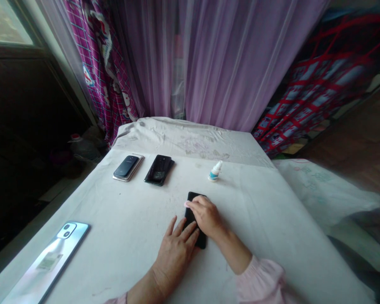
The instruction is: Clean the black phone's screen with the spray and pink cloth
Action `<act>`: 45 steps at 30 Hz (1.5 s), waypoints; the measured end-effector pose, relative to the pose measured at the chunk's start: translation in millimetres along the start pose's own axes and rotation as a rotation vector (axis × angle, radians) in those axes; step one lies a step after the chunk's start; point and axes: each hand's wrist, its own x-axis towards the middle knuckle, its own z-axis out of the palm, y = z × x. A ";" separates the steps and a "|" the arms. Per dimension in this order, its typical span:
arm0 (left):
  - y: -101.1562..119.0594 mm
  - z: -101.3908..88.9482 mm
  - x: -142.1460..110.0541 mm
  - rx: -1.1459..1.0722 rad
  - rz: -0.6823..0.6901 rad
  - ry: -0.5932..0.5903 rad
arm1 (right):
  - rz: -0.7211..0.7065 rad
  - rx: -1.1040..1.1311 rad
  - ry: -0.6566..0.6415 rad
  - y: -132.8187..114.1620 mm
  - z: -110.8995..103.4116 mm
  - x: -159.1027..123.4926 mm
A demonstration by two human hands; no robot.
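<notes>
A black smartphone lies on the white-covered table in front of me. My left hand rests across its lower left part, fingers stretched and spread, some touching the glass. Over the upper part of the phone, my right hand is closed in a pinch on a small pale pink pad at the phone's left edge. The pad's material is too small to make out. Beyond the hands, a small white dropper bottle with a blue-green label stands upright.
Two stacked phones lie at the back left, beside another black pair. A shiny pale blue phone lies camera side up near the left edge. Purple curtains hang behind the table. A plastic jug is on the floor, left.
</notes>
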 end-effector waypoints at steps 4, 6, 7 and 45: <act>-0.9 0.6 -0.9 0.002 0.005 -0.012 | -0.035 0.025 -0.011 -3.4 -4.4 -8.9; -1.3 2.4 -2.0 0.013 0.005 -0.026 | -0.019 -0.006 0.009 2.6 -2.9 -1.5; -1.4 3.2 -2.4 0.019 0.003 -0.035 | -0.001 -0.028 0.022 6.6 -1.6 3.9; 2.8 2.4 -2.0 0.049 -0.017 -0.065 | 0.123 -0.038 0.160 20.9 -10.5 -20.6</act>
